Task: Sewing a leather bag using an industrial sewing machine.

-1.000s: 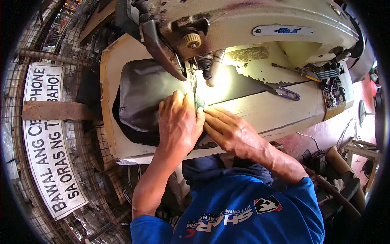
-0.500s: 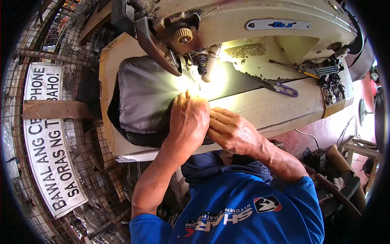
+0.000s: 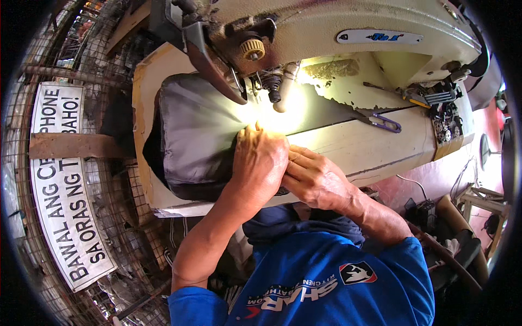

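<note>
A dark grey padded fabric piece (image 3: 196, 127) with black material along its lower edge lies under the head of a sewing machine (image 3: 321, 32). Close in front of the lit needle area, my left hand (image 3: 261, 160) has its fingers curled down on the fabric's right-hand edge. My right hand (image 3: 321, 179) presses up against it, fingers held together and bent over the black edge. Both sets of fingertips are partly hidden, the left ones by glare from the machine's lamp (image 3: 283, 103).
Purple-handled snips (image 3: 383, 124) lie on the pale machine table (image 3: 375, 146) to the right. Beyond them are a screwdriver (image 3: 389, 88) and several small metal parts (image 3: 446, 122). A wire mesh with a white sign (image 3: 68, 185) stands at the left.
Both my hands have shifted slightly right, still together at the fabric's edge. The fabric's creases lie a little differently. The whole view has moved slightly.
</note>
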Available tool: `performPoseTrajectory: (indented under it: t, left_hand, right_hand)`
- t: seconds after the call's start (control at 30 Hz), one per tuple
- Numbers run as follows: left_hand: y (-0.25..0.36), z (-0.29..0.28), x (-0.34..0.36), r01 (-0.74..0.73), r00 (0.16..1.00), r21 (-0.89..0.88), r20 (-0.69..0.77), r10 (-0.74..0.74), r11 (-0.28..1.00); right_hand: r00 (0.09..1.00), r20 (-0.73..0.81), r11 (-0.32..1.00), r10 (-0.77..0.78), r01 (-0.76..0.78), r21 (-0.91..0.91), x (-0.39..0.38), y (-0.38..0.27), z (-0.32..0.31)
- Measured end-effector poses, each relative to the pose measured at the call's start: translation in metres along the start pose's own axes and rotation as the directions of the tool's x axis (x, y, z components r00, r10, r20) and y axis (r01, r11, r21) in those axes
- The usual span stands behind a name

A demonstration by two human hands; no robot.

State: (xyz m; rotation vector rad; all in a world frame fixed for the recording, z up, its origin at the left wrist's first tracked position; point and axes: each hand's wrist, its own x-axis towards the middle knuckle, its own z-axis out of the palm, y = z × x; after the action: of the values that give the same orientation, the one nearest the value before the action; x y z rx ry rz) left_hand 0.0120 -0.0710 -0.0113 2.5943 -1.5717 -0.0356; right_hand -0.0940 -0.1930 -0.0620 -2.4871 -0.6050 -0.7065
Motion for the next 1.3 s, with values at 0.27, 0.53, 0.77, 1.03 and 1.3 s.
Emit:
performPoseTrajectory:
  t: [0.27,0.53,0.77,1.03,1.3]
  left_hand:
    - [0.003,0.001,0.001,0.016,0.999,-0.031,-0.047,-0.017,0.999]
    - [-0.013,0.007,0.016,-0.051,0.994,-0.038,-0.100,0.047,0.998]
    - [-0.062,-0.021,-0.018,-0.400,0.898,0.172,-0.126,0.422,0.901]
    - [-0.032,-0.037,-0.085,-0.201,0.973,-0.197,-0.149,0.173,0.959]
    - [-0.046,0.003,-0.099,-0.245,0.891,0.036,-0.386,0.239,0.969]
  right_hand:
    - [0.996,0.052,0.994,0.072,-0.076,0.082,-0.001,-0.002,-0.004]
    - [0.986,0.075,0.988,0.151,-0.153,0.026,0.008,0.005,-0.004]
    - [0.978,0.040,0.976,0.204,-0.207,0.064,0.006,0.004,0.001]
    - [0.977,-0.039,0.970,0.208,-0.201,0.138,-0.004,0.007,0.002]
    - [0.982,-0.012,0.966,0.189,-0.183,0.185,-0.002,-0.003,-0.007]
